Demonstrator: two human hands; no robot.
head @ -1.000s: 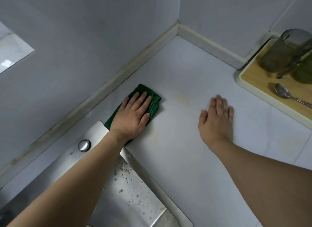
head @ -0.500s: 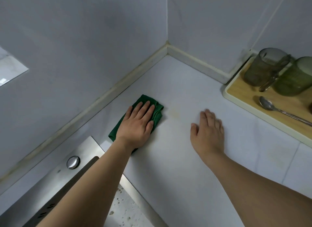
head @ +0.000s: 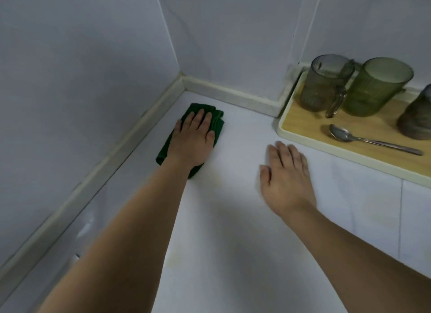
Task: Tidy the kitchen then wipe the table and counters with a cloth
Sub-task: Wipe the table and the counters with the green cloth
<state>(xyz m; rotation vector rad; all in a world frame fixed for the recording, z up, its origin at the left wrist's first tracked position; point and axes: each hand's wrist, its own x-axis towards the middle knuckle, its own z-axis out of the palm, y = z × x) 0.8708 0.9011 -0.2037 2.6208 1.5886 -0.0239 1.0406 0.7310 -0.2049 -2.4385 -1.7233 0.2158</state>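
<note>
A folded dark green cloth [head: 215,119] lies on the white counter [head: 233,231] close to the corner where the two walls meet. My left hand [head: 193,137] presses flat on top of it, fingers pointing toward the corner, and covers most of the cloth. My right hand [head: 286,175] rests palm down on the bare counter to the right of the cloth, fingers spread, holding nothing.
A cream-rimmed wooden tray [head: 303,124] stands at the right against the back wall, carrying a grey glass mug [head: 324,84], a green mug [head: 377,86], another grey vessel [head: 417,117] and a metal spoon [head: 363,137]. A pale raised strip [head: 130,144] runs along the wall foot.
My left hand has pushed the cloth forward along the counter toward the wall corner. The view has shifted forward; the steel sink has left the frame. My right hand stays flat on the counter.
</note>
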